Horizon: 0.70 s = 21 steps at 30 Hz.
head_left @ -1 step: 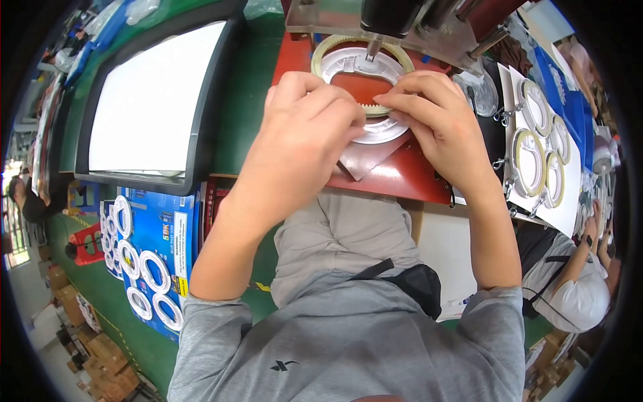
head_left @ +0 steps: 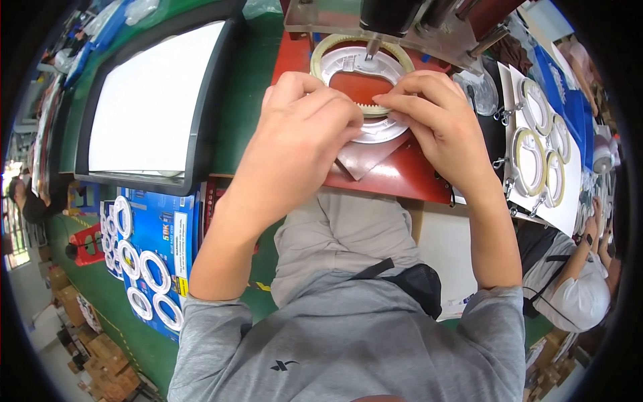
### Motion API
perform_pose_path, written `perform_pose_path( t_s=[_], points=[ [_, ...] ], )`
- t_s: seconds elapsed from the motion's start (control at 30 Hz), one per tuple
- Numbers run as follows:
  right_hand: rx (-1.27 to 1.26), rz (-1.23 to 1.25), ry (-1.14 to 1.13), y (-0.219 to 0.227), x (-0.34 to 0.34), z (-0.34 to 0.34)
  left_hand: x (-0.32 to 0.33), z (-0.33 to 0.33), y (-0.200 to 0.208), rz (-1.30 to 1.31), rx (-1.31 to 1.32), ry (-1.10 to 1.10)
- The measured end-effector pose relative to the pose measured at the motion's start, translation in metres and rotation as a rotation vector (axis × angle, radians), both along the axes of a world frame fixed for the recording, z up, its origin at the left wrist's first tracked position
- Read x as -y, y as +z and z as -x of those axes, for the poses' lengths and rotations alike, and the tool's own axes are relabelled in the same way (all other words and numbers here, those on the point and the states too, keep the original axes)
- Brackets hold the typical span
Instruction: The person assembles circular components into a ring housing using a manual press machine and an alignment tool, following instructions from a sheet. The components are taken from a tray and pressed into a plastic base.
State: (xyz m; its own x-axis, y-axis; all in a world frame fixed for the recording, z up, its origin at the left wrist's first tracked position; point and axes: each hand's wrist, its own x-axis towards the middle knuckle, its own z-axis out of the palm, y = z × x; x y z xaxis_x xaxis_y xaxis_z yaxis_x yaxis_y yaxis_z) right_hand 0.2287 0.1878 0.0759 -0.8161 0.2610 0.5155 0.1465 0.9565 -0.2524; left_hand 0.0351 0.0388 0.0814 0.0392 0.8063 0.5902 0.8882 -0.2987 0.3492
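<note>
The left hand (head_left: 295, 141) and right hand (head_left: 439, 114) each had a pinched grip on the cream toothed ring (head_left: 368, 110), over a white ring (head_left: 379, 134)

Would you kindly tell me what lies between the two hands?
In the head view, the toothed near edge of a pale yellow ring and part of a white ring lie there.

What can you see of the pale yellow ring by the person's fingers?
The pale yellow plastic-looking ring shows small teeth along its near inner edge. It overlaps a white plastic-looking ring-shaped part; whether it rests flat is unclear. The left hand and right hand touch its near rim, partly hiding it.
</note>
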Motion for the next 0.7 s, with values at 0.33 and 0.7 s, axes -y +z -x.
perform_pose_path(
  t_s=[0.33,0.7],
  points=[
    [-0.121,0.039,-0.101,-0.007,0.024,0.011,0.000,0.024,0.012,0.174,0.060,-0.124],
    [-0.132,0.084,-0.122,-0.007,0.027,0.012,-0.007,0.043,0.007,0.335,0.152,-0.189]
  ],
)
